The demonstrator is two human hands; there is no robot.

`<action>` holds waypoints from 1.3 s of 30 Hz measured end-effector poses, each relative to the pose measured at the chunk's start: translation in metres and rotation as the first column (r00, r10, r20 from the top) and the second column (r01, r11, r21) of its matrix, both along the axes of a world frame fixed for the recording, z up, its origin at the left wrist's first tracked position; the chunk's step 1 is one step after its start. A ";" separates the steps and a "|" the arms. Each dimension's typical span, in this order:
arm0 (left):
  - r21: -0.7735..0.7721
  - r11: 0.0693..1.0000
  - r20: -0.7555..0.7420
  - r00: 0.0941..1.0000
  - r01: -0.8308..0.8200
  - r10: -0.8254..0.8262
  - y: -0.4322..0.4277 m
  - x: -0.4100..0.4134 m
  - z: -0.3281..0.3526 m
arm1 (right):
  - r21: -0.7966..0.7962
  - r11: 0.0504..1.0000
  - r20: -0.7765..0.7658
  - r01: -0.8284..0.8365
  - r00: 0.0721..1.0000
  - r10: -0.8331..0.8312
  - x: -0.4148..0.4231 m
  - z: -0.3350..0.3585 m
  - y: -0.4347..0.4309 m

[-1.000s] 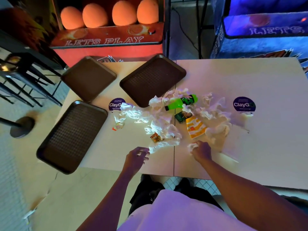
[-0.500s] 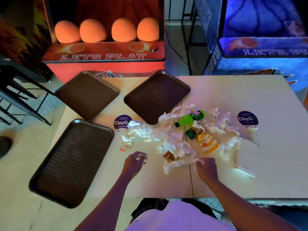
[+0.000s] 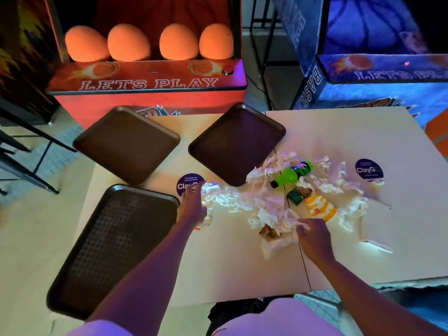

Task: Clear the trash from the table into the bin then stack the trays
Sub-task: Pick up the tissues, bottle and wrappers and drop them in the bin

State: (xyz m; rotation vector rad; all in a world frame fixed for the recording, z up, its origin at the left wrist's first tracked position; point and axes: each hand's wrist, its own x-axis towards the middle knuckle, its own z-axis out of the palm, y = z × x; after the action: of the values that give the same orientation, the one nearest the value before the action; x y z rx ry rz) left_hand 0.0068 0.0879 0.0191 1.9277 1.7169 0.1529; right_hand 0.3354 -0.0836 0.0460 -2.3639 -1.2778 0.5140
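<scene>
**Gathering litter first**

The right hand point(image 3: 314, 238) pinches the near edge of the crumpled napkins point(image 3: 274, 209), likely to bunch the pile. The left hand point(image 3: 192, 207), fingers straight and empty, reaches the clear wrap point(image 3: 218, 195). Beyond: green bottle point(image 3: 292, 174), 3 unstacked trays point(image 3: 114, 241). No bin shows.

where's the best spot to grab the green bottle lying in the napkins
Take the green bottle round its wide middle, from above, fingers across its length. It lies on its side, black cap toward the near left, with napkins bunched around it, so a sideways approach would likely drag paper along. The right hand, pinching a napkin, is the nearer one.
</scene>
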 end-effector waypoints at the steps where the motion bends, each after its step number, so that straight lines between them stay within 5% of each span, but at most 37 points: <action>1: -0.009 0.998 -0.049 0.997 0.064 -0.064 0.009 0.001 -0.001 | -0.008 1.000 0.007 0.008 1.000 -0.008 0.000 -0.003 -0.001; 6: -0.072 0.939 -0.245 0.907 0.336 -0.343 0.041 0.006 -0.011 | -0.062 0.997 0.009 0.054 0.999 -0.054 0.001 -0.016 -0.015; 11: -0.178 0.897 -0.295 0.847 0.405 -0.441 0.053 0.018 -0.024 | -0.072 0.992 0.006 0.101 0.995 -0.101 0.001 -0.010 -0.026; 27: -0.021 0.985 -0.124 0.977 0.174 -0.175 0.058 -0.008 -0.039 | -0.055 0.984 -0.052 0.171 0.983 -0.174 -0.005 -0.009 -0.035; 39: 0.108 0.992 -0.011 0.998 0.059 -0.058 0.070 0.009 0.025 | -0.024 0.970 -0.097 0.244 0.965 -0.245 0.018 -0.013 -0.049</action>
State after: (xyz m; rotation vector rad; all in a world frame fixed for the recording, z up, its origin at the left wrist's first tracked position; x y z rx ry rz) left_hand 0.0155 0.1583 0.0441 2.0572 1.6867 0.2217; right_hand 0.3530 -0.1322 0.0328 -2.4284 -0.9252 0.5537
